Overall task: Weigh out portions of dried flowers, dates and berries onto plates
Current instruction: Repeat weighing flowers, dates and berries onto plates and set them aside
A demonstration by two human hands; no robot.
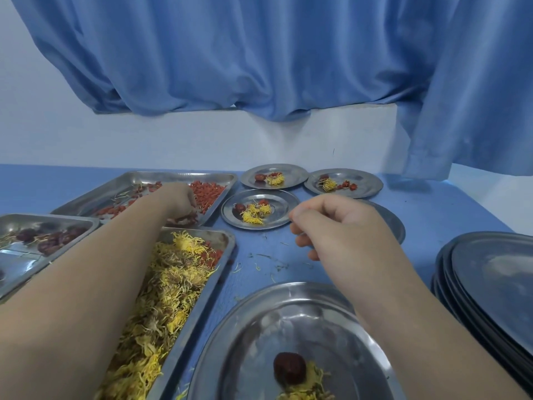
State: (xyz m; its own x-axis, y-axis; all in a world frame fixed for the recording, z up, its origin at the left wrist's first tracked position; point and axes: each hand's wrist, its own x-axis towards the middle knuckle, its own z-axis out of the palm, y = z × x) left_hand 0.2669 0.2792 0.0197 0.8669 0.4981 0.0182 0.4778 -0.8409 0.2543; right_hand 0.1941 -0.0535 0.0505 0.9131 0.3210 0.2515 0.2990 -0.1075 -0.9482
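Note:
My left hand (pixel 180 202) reaches into the far steel tray (pixel 184 176) of red berries (pixel 209 192), fingers curled down among them at the tray's near edge. My right hand (pixel 331 223) hovers over the blue table with its fingers loosely curled; I cannot see anything in it. A near plate (pixel 259 327) holds one dark date (pixel 289 368) and some yellow flowers (pixel 305 391). Three filled plates (pixel 284 206) (pixel 294 173) (pixel 366 180) stand farther back. A tray of yellow dried flowers (pixel 161 293) lies under my left forearm. The date tray (pixel 11 223) is at the left.
A stack of empty steel plates (pixel 490 284) stands at the right. Another plate (pixel 395 223) is mostly hidden behind my right hand. Loose petals litter the blue table (pixel 447 203). A blue curtain (pixel 259 53) hangs over the white wall behind.

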